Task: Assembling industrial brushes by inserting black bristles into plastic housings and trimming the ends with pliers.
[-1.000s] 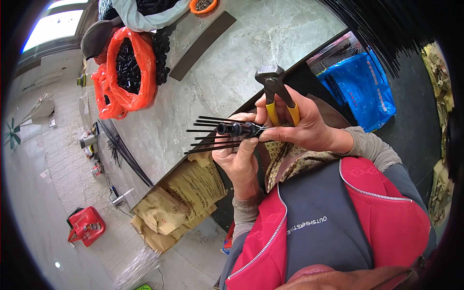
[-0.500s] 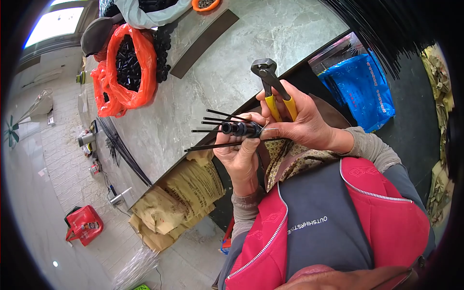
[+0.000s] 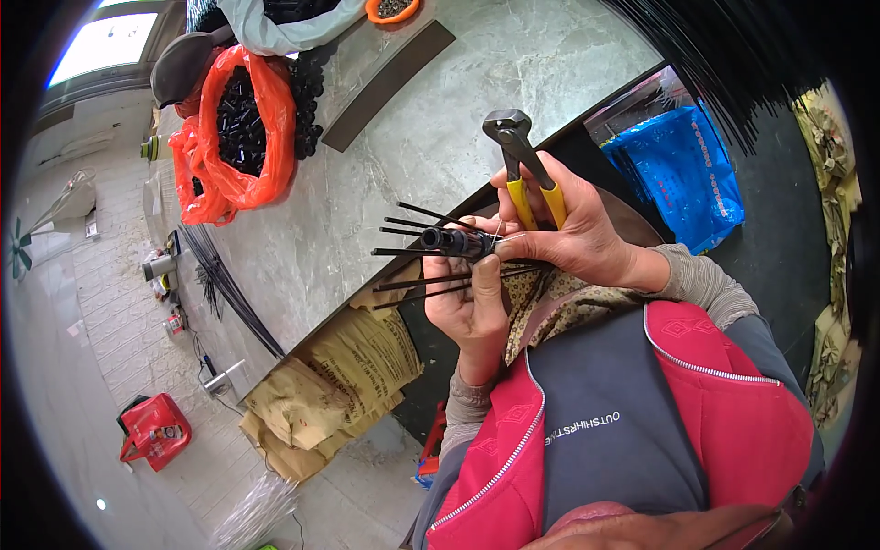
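A ringed black cylindrical hub with several thin black rods fanned around it, like an umbrella frame, is held in my left hand. The left thumb presses at the hub's near side. My right hand meets it there, its thumb and a finger closed around a thin silvery wire that comes off the hub. End-cutting pliers with yellow handles stand up from the same hand, jaws away from me. The right fingers partly hide the handles and the rods' near ends.
On the grey marbled table lie a red plastic bag of small black parts, a dark curved strip and bundled black rods. A blue bag is on the right. Brown paper sacks lie below the table edge.
The hub has turned in my left hand, so the rods are spread differently and another shows at the near side. Both hands have shifted slightly right, the pliers still in the right one.
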`<action>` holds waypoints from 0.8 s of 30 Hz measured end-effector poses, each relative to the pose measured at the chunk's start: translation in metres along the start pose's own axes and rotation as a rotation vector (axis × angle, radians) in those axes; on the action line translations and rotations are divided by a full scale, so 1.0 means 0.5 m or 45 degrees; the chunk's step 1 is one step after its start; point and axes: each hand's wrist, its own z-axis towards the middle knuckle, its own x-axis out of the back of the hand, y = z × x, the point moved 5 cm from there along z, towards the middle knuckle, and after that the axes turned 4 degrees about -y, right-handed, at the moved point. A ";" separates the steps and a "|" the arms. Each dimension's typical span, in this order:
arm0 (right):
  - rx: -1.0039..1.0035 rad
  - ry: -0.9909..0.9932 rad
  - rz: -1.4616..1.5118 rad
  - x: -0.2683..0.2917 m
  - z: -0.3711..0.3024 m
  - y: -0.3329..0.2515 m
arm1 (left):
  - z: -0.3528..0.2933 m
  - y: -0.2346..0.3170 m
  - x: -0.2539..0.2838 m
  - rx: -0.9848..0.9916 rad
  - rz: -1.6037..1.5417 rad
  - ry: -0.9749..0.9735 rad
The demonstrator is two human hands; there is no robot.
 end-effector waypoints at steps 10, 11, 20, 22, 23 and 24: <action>-0.097 -0.021 -0.157 0.001 -0.003 -0.001 | -0.010 0.009 0.017 0.172 0.095 0.001; -0.101 -0.033 -0.163 -0.001 -0.003 -0.001 | -0.009 0.009 0.020 0.172 0.094 0.003; -0.073 -0.079 -0.249 -0.005 -0.005 -0.005 | -0.012 0.015 0.008 0.139 0.200 0.012; -0.076 -0.102 -0.202 -0.005 -0.004 0.007 | -0.015 0.010 0.008 0.054 0.225 0.093; -0.080 -0.122 -0.156 -0.005 -0.004 0.011 | -0.015 0.005 0.005 0.052 0.225 0.092; -0.079 -0.123 -0.157 -0.004 -0.003 0.008 | -0.013 0.005 0.004 -0.006 0.259 0.112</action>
